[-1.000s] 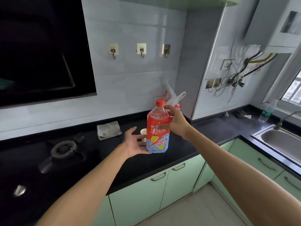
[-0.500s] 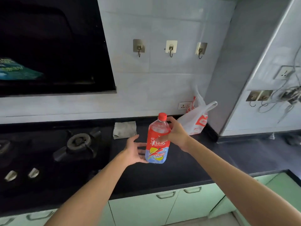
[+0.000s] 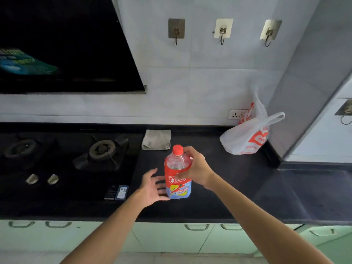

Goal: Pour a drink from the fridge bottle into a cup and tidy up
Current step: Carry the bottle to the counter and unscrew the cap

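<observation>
A plastic ice-tea bottle (image 3: 177, 174) with a red cap and a red, blue and yellow label stands upright over the black counter (image 3: 238, 183). My right hand (image 3: 196, 169) grips its upper body from the right, fingers wrapped around the label. My left hand (image 3: 153, 185) is spread with straight fingers at the bottle's lower left side, touching or nearly touching it. No cup is visible; it may be hidden behind the bottle.
A gas hob (image 3: 76, 159) with two burners fills the counter's left part. A folded grey cloth (image 3: 156, 139) lies behind the bottle. A white and red plastic bag (image 3: 247, 138) stands at the back right by a wall socket. Green cabinet doors (image 3: 171, 237) run below.
The camera has come closer and turned left to face the counter squarely. The bottle stays in my right hand's grip and has come lower toward the counter; my left hand stays beside its base.
</observation>
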{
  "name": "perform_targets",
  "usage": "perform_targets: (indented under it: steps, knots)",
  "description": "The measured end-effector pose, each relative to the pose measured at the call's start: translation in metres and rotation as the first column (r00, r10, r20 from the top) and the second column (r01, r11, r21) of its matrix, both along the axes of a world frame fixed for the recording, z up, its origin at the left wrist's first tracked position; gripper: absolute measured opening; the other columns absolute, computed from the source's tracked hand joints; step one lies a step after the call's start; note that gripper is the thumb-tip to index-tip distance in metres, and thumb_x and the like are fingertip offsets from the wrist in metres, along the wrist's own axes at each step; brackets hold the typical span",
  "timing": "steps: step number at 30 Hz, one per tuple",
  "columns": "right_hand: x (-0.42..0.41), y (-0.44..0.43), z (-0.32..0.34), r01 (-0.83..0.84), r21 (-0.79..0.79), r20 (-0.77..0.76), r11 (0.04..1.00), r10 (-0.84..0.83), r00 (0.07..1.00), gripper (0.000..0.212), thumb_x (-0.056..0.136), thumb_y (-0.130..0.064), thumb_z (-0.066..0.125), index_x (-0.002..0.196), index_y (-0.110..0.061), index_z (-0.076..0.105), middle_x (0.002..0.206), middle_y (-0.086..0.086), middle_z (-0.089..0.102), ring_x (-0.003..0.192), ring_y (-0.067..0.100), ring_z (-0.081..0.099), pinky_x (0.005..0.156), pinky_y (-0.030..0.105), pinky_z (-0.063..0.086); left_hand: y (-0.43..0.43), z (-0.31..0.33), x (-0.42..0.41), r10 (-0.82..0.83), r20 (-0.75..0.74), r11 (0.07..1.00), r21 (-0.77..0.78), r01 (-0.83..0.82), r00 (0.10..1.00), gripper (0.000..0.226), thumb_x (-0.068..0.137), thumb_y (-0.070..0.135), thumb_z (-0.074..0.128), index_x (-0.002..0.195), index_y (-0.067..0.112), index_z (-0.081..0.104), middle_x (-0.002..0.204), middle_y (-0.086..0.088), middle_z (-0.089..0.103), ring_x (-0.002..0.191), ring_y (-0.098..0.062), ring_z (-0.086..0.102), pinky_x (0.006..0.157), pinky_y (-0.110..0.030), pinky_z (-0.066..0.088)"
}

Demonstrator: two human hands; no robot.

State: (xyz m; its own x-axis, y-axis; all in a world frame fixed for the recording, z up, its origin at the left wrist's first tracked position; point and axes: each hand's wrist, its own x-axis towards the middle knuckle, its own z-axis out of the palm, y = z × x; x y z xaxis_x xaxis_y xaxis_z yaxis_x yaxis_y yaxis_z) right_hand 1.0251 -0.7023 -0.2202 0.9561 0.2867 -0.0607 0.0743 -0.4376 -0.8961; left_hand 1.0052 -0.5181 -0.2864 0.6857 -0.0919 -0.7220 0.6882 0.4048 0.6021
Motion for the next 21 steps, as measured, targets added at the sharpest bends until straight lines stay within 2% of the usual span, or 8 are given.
perform_targets:
  steps: [2, 6, 10, 12, 17, 21]
  knots:
    - [0.004, 0.005, -0.012, -0.026, -0.013, 0.002, 1.000, 0.026, 1.000, 0.074, 0.061, -0.008, 0.090, 0.119, -0.026, 0.048, 0.109, -0.009, 0.060, 0.102, 0.017, 0.064, 0.082, 0.029, 0.059, 0.004, -0.009, 0.002, 0.014, -0.024, 1.000, 0.005, -0.014, 1.000, 0.055, 0.095, 0.050, 0.045, 0.114, 0.001, 0.061, 0.119, -0.028, 0.063, 0.110, -0.047, 0.059, 0.107, -0.067, 0.033]
    - [0.015, 0.016, -0.035, -0.027, -0.024, -0.009, 0.999, 0.027, 1.000, 0.074, 0.058, -0.014, 0.092, 0.115, -0.031, 0.048, 0.110, -0.010, 0.063, 0.103, 0.016, 0.065, 0.085, 0.035, 0.060, 0.014, -0.021, 0.009, 0.038, -0.053, 0.999, 0.029, -0.037, 0.998, 0.054, 0.095, 0.049, 0.046, 0.112, 0.000, 0.061, 0.118, -0.027, 0.064, 0.108, -0.047, 0.059, 0.107, -0.067, 0.032]
    - [0.031, 0.021, -0.044, -0.026, -0.021, -0.016, 0.999, 0.026, 1.000, 0.074, 0.059, -0.012, 0.092, 0.114, -0.032, 0.047, 0.110, -0.012, 0.062, 0.103, 0.014, 0.064, 0.082, 0.028, 0.058, 0.023, -0.025, 0.022, 0.041, -0.049, 0.999, 0.015, -0.041, 0.998, 0.050, 0.096, 0.047, 0.045, 0.110, 0.002, 0.063, 0.121, -0.025, 0.063, 0.116, -0.045, 0.057, 0.109, -0.064, 0.033]
    - [0.038, 0.023, -0.048, -0.008, -0.016, -0.016, 1.000, 0.007, 1.000, 0.074, 0.059, -0.013, 0.093, 0.113, -0.034, 0.047, 0.110, -0.012, 0.062, 0.104, 0.014, 0.064, 0.082, 0.029, 0.059, 0.026, -0.026, 0.028, 0.053, -0.045, 0.999, 0.001, -0.053, 0.998, 0.047, 0.097, 0.045, 0.044, 0.107, 0.004, 0.064, 0.120, -0.023, 0.064, 0.116, -0.043, 0.057, 0.109, -0.062, 0.033]
    - [0.051, 0.031, -0.053, -0.011, -0.016, -0.012, 1.000, 0.011, 1.000, 0.075, 0.056, -0.020, 0.094, 0.112, -0.035, 0.046, 0.110, -0.011, 0.063, 0.105, 0.014, 0.065, 0.083, 0.037, 0.060, 0.030, -0.033, 0.038, 0.182, -0.012, 0.979, -0.087, -0.183, 0.983, 0.042, 0.099, 0.038, 0.041, 0.105, 0.005, 0.066, 0.116, -0.020, 0.065, 0.114, -0.038, 0.056, 0.111, -0.062, 0.028]
    - [0.057, 0.036, -0.057, -0.009, -0.029, 0.002, 1.000, 0.009, 1.000, 0.074, 0.059, -0.019, 0.093, 0.115, -0.032, 0.046, 0.111, -0.013, 0.061, 0.106, 0.012, 0.063, 0.084, 0.030, 0.059, 0.023, -0.043, 0.042, 0.241, 0.008, 0.965, -0.109, -0.239, 0.970, 0.036, 0.099, 0.033, 0.040, 0.103, 0.007, 0.066, 0.119, -0.015, 0.064, 0.120, -0.033, 0.053, 0.114, -0.062, 0.024]
